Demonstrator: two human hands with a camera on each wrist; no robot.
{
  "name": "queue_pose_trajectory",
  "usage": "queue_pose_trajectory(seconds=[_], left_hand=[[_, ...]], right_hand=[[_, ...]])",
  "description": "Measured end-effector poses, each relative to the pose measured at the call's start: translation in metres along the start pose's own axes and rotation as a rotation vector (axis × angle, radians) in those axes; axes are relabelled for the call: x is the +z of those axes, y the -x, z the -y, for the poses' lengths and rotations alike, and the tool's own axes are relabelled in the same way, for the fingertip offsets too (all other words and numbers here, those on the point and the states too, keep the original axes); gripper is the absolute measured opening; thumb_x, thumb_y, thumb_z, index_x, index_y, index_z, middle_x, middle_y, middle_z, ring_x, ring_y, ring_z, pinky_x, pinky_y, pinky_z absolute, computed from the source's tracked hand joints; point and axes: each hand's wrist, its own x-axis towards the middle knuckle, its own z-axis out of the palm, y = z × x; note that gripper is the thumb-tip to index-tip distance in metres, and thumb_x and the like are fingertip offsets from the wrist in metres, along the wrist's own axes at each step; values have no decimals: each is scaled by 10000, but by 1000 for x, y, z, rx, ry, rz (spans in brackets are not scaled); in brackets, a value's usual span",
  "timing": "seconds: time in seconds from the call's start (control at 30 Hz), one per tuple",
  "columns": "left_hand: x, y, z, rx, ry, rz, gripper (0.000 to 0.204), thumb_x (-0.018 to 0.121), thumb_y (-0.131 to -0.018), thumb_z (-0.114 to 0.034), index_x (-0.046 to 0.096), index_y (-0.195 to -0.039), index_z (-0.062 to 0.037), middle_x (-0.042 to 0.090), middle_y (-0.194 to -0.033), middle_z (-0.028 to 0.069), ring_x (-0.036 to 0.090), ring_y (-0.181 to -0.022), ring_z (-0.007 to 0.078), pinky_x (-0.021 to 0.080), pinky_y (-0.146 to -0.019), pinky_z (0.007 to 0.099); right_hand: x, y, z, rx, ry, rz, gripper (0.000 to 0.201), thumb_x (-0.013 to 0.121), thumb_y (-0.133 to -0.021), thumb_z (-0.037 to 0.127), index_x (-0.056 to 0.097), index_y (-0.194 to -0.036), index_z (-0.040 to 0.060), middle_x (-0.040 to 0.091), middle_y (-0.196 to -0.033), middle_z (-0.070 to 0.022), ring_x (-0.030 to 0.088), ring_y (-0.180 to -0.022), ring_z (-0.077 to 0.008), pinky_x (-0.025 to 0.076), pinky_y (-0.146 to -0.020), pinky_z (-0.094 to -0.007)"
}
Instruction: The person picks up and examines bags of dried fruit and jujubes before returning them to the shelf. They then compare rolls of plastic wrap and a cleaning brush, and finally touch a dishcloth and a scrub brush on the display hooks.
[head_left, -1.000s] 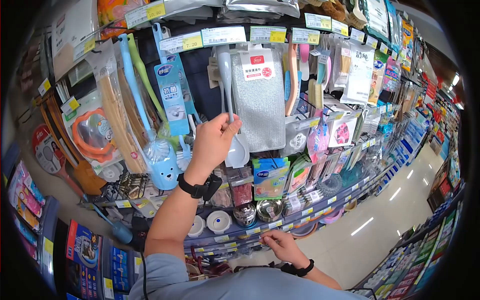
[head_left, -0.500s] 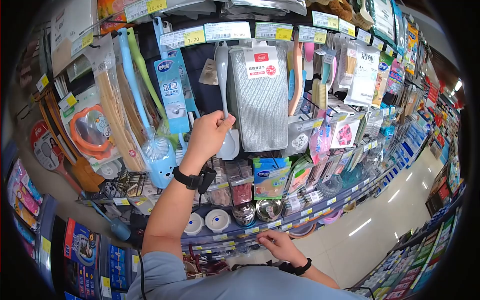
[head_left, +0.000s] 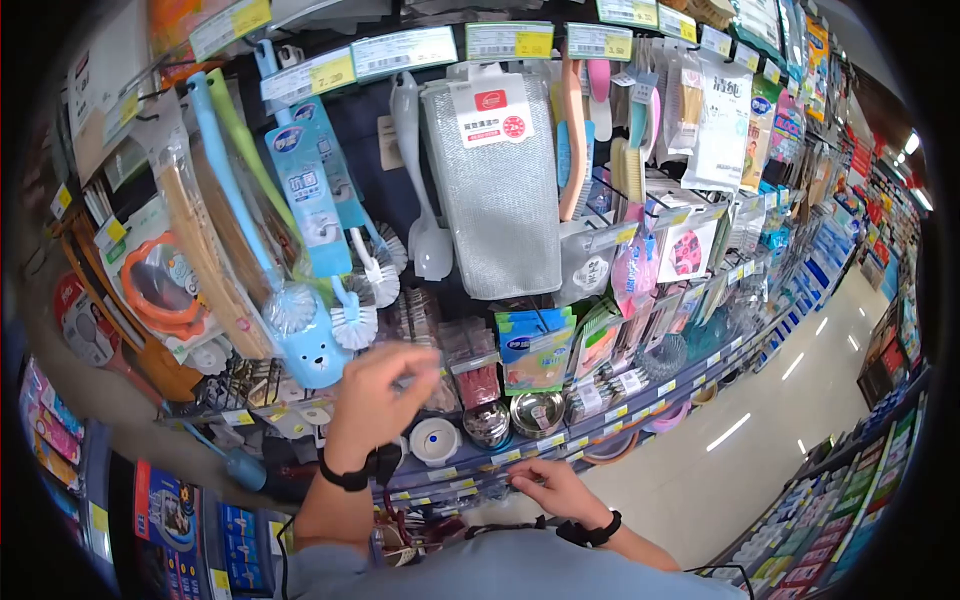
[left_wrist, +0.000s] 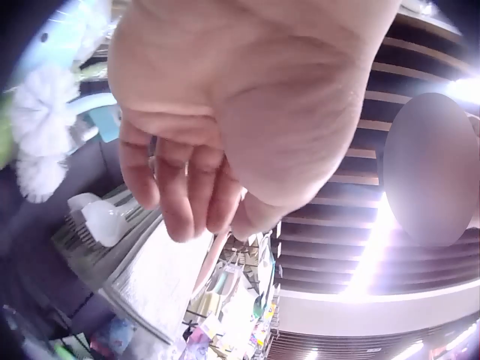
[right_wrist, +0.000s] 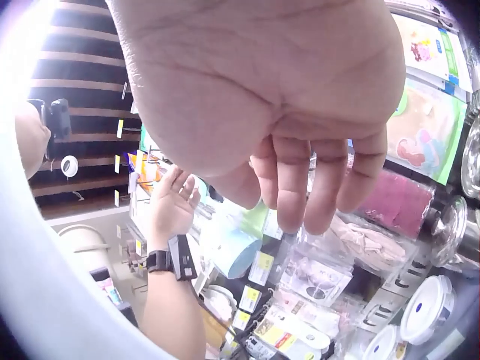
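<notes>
A light grey long-handled plastic scoop point(head_left: 430, 245) hangs by its handle top on the rack, left of a packaged silver cleaning cloth point(head_left: 500, 190). Below and left of it is my left hand point(head_left: 378, 405), blurred, with nothing in its fingers. The left wrist view has the same hand point(left_wrist: 240, 112) with fingers loosely bent and the white scoop point(left_wrist: 105, 219) beyond them. Near the blue bear-faced brush holder point(head_left: 318, 350) and a white brush head point(head_left: 353, 325), that hand hovers in front of the shelf. My right hand point(head_left: 560, 490) is held low before my body, fingers relaxed and empty.
Price tags point(head_left: 405, 50) line the rail above the hanging goods. Lower down stand a white round container point(head_left: 435, 441) and metal bowls point(head_left: 537, 413). A tiled aisle floor point(head_left: 720, 400) runs off to the right, with another stocked shelf point(head_left: 830, 510) beyond.
My left hand has let go of the grey scoop's handle and dropped down and slightly left. The scoop stays hanging. My right hand has hardly moved, while the head view has shifted a little.
</notes>
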Motion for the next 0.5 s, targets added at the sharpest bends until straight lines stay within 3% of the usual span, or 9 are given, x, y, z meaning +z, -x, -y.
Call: queue_pose_trajectory(seconds=[0.07, 0.13, 0.23, 0.5], left_hand=[[3, 15, 5, 64, 40, 106, 213, 763, -862, -82, 747, -1054, 8, 762, -945, 125, 732, -815, 227, 563, -748, 326], [6, 25, 10, -59, 84, 189, 184, 780, -885, -125, 751, -1018, -1, 762, -994, 136, 750, -903, 252, 574, -788, 329], [11, 38, 17, -136, 72, 133, 183, 782, -878, -110, 755, -1021, -1, 764, -952, 139, 754, -862, 229, 573, -765, 321], [31, 72, 35, -340, 116, 18, 156, 781, -858, -66, 751, -995, 2, 758, -884, 106, 724, -817, 162, 554, -743, 304]], right_hand=[[1, -3, -2, 9, -37, 7, 258, 679, -1009, 180, 695, -1207, 14, 757, -965, -82, 686, -827, -145, 547, -763, -296], [2, -6, -4, -7, -63, 70, 280, 675, -1013, 181, 678, -1238, 14, 762, -1017, -86, 707, -905, -148, 552, -811, -294], [2, -11, -3, 3, -53, 136, 304, 671, -1016, 185, 663, -1264, 9, 762, -1060, -99, 715, -967, -154, 553, -856, -298], [-4, -24, -13, 0, -74, 179, 299, 665, -1024, 191, 662, -1267, 16, 763, -1063, -101, 713, -953, -156, 548, -854, -297]])
